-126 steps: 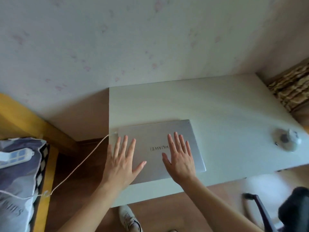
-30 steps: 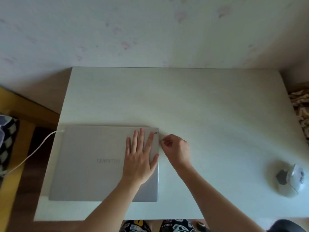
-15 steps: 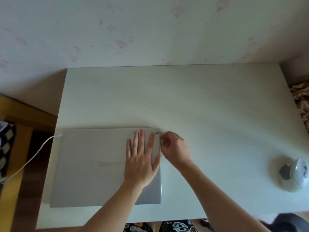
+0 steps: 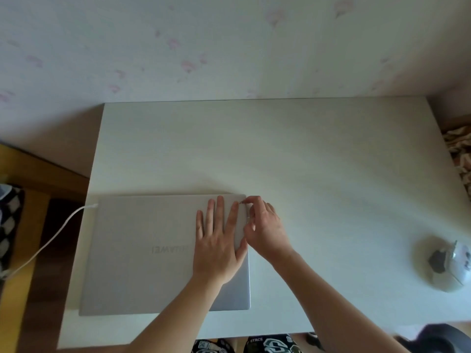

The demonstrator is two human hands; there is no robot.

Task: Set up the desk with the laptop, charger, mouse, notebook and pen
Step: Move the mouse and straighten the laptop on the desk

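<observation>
A closed silver laptop (image 4: 142,250) lies on the left half of the white desk (image 4: 305,161), its logo facing me upside down. A white charger cable (image 4: 51,240) is plugged into its far left corner and trails off the desk to the left. My left hand (image 4: 219,245) lies flat on the right part of the lid, fingers spread. My right hand (image 4: 265,230) is at the laptop's right edge near the far corner, fingertips pinched on a small plug (image 4: 240,202) against that edge. A white and grey mouse (image 4: 456,263) sits at the desk's right side.
The desk's far edge meets a flowered wall. A yellow wooden frame (image 4: 25,225) with checked fabric stands left of the desk. A dark chair part (image 4: 443,337) shows at the lower right. Patterned cloth (image 4: 458,154) lies beyond the right edge.
My left hand moved from the lid's left part to its right part. My right hand left the lid, came to the right edge and pinched closer against it. The view shifted right.
</observation>
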